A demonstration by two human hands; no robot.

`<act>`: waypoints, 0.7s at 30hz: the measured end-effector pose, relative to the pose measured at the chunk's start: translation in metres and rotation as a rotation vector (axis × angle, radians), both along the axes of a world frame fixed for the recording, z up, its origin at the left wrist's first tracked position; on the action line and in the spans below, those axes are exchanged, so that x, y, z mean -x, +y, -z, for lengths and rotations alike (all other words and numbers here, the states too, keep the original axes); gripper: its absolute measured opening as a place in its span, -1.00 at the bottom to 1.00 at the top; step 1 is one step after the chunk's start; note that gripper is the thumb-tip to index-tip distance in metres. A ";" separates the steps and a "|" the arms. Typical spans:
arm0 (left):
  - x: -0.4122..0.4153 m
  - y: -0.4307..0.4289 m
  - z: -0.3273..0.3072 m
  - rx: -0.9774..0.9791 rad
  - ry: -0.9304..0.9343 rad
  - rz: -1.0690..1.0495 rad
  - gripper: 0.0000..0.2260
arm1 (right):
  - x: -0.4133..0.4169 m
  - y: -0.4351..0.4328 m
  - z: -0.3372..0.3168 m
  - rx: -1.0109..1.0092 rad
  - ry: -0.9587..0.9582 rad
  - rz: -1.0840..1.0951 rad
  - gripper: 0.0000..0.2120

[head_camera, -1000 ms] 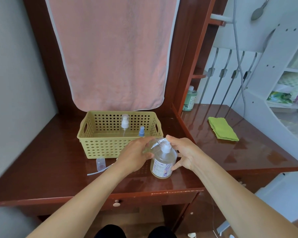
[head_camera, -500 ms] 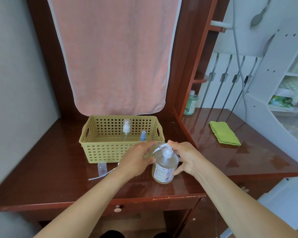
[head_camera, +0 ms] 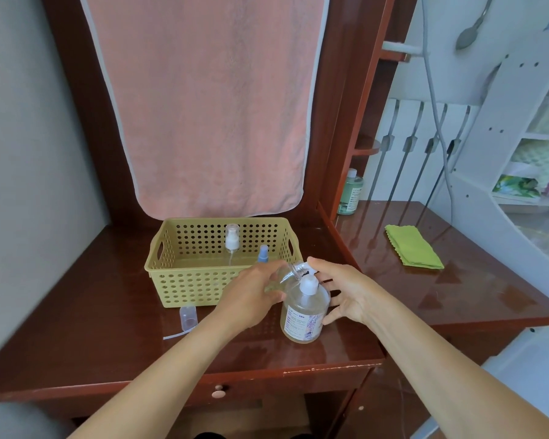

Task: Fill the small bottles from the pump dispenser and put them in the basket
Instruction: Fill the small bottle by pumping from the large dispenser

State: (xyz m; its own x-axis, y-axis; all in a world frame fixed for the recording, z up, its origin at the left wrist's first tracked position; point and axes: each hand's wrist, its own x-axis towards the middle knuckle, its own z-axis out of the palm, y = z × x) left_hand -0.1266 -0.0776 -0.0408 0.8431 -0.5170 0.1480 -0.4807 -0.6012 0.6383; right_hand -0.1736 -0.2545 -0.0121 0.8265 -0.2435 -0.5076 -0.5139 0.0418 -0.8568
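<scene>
Little has moved since the earlier frames. Both hands stay at the pump dispenser (head_camera: pixel 303 315), and only the head camera has tipped up, so the desk (head_camera: pixel 108 312) sits lower in view.

The left hand (head_camera: pixel 251 294) curls round a clear small bottle (head_camera: pixel 286 275) and holds it tilted. Its long axis slants up and to the right, with the open neck right at the spout above the pump head (head_camera: pixel 309 284). The right hand (head_camera: pixel 341 291) is spread and relaxed, with its forefinger on top by the spout and its other fingers and thumb along the dispenser's side. Whether that finger is pressing down or just resting there cannot be told through the clear plastic.

The basket (head_camera: pixel 171 280) stands just behind and to the left of the left hand, which is the nearer one to it. It already holds a white-capped bottle (head_camera: pixel 232 240) and a blue-capped bottle (head_camera: pixel 262 253). A loose cap (head_camera: pixel 188 315) lies on the desk in front of the basket, probably the held bottle's own.
</scene>
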 end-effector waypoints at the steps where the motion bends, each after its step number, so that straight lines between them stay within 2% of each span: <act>1: 0.000 0.000 0.001 -0.005 -0.002 -0.001 -0.58 | -0.001 0.000 0.000 0.000 0.000 0.004 -0.71; 9: 0.002 -0.001 0.001 -0.061 0.002 -0.006 -0.52 | -0.002 0.005 0.002 0.036 -0.023 0.052 -0.85; 16: 0.003 0.001 -0.003 -0.034 0.001 -0.014 -0.58 | 0.001 0.007 -0.007 0.030 0.017 -0.002 -0.77; 21: 0.001 0.002 -0.005 -0.051 0.006 -0.008 -0.54 | 0.003 0.005 -0.008 0.067 0.032 -0.045 -0.68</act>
